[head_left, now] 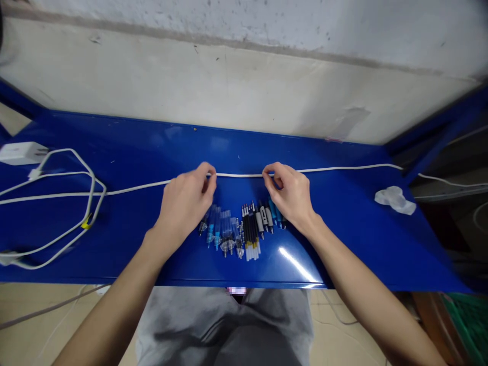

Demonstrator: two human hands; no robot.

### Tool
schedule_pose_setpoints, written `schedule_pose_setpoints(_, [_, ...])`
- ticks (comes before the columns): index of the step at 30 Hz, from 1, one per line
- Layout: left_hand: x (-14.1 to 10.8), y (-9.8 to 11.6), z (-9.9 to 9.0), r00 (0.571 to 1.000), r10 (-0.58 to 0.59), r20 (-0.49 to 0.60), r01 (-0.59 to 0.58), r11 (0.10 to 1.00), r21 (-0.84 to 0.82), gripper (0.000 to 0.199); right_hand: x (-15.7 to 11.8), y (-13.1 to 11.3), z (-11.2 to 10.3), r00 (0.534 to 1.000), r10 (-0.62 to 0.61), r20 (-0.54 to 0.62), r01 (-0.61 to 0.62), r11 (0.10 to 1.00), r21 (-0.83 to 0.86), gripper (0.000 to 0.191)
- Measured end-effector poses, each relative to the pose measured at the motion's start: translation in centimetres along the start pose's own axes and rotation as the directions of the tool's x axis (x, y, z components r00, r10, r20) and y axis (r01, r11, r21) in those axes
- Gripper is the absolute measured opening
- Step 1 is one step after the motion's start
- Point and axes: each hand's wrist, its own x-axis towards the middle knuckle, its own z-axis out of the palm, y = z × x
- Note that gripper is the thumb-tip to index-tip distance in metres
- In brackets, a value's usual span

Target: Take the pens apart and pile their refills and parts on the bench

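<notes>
A white cable [240, 176] runs from side to side across the blue metal shelf. My left hand [189, 197] pinches it left of centre, and my right hand [288, 193] pinches it a little to the right, with a short straight stretch between them. Nearer to me lie pen parts in rows: clear and blue pen barrels [224, 229], pen refills [250, 231] with dark ink and pale ends, and grey-gripped pen pieces [264, 218]. Small springs [240, 231] sit between the barrels and refills. Teal pen pieces [275, 211] are partly hidden by my right hand.
At the left, a white power adapter [23, 153] lies beside a looped white cord [93, 193] with a yellow tag [87, 221]. A crumpled clear plastic piece [395, 200] lies at the right. Behind the shelf stands a pale wall [229, 86].
</notes>
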Motion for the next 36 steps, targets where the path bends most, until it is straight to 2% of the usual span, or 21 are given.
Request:
schedule_pose_setpoints(3, [3.4, -0.2, 0.7, 0.989, 0.023, -0.149, -0.035, 0.996, -0.081, 0.016, 0.0, 0.0, -0.1, 1.000, 0.006, -0.017, -0.005, 0.999, 0.044, 0.017])
schedule_pose_setpoints(7, [6.2, -1.3, 2.9, 0.961, 0.119, -0.251, -0.157, 0.978, -0.137, 0.016, 0.0, 0.1, -0.3, 1.000, 0.023, -0.017, -0.021, 0.992, 0.125, 0.023])
schedule_pose_setpoints(11, [5.7, -2.3, 4.2, 0.958, 0.132, -0.254, -0.174, 0.973, -0.150, 0.020, 0.0, 0.6, -0.2, 0.999, 0.034, -0.027, -0.030, 0.991, 0.132, 0.022])
schedule_pose_setpoints(21, [4.9, -2.3, 4.3, 0.962, 0.129, -0.242, -0.186, 0.956, -0.228, 0.033, -0.1, 1.1, 0.2, 0.998, 0.016, -0.068, -0.008, 0.994, 0.109, 0.024])
schedule_pose_setpoints(30, [5.0, -2.3, 4.8, 0.929, 0.194, -0.315, -0.271, 0.936, -0.223, 0.032, -0.1, 1.0, 0.0, 0.998, -0.015, -0.062, 0.022, 0.993, 0.112, 0.024])
schedule_pose_setpoints(36, [4.9, -2.1, 5.0, 0.896, 0.234, -0.376, -0.317, 0.933, -0.173, 0.027, -0.1, 0.9, 0.4, 0.993, -0.041, -0.109, 0.053, 0.992, 0.111, 0.023])
